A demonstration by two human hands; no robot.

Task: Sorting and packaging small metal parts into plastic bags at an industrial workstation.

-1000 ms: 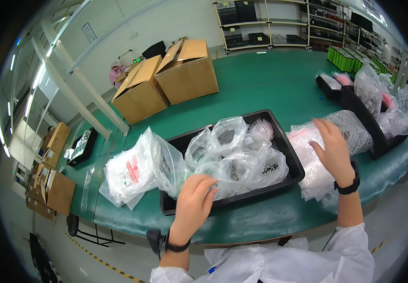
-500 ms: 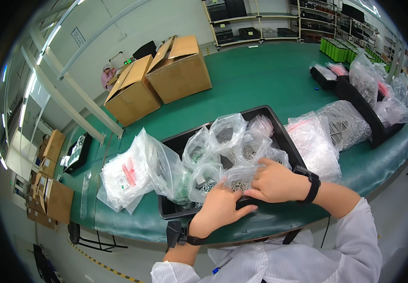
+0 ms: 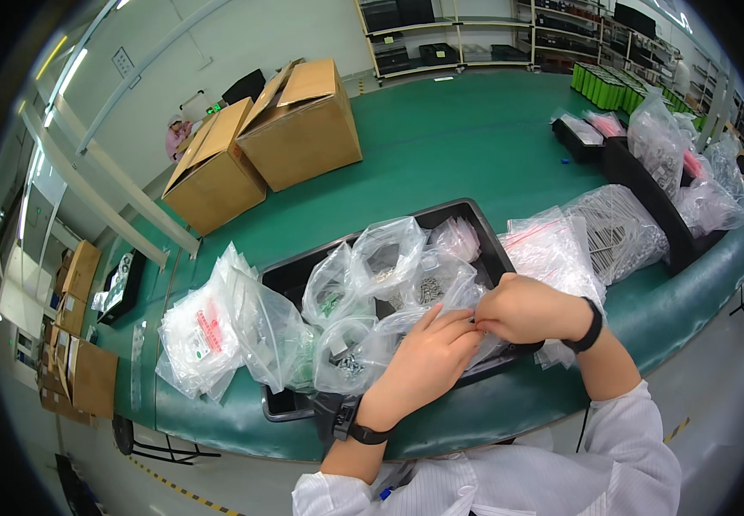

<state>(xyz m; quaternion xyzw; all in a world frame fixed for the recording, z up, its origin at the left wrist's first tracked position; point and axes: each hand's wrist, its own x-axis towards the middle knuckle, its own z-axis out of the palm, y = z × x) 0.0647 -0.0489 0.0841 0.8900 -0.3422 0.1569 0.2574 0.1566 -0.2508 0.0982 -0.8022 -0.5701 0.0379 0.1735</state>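
Observation:
A black tray (image 3: 498,249) holds several clear plastic bags of small hardware. One bag (image 3: 331,303) has green pieces in it, and another bag (image 3: 348,361) holds small metal parts. Farther right lies a bag of small silvery metal pieces (image 3: 430,291). My left hand (image 3: 424,365) reaches over the tray's near side, fingers pressed together and thumb hidden. At the near right of the tray, my right hand (image 3: 534,308) is closed in a pinch, its fingertips meeting the left ones. A tiny dark spot shows between them; what they hold is too small to name.
Flat clear bags (image 3: 196,335) lie left of the tray, more bags (image 3: 553,249) to its right. Beyond them are a bag of metal rods (image 3: 608,232) and a black bin (image 3: 647,193). Cardboard boxes (image 3: 303,129) stand at the back of the green table (image 3: 441,129).
My hands have moved right and come together at the fingertips, away from the opened bag of metal pieces. My right hand has closed into a pinch; the left thumb has gone out of sight.

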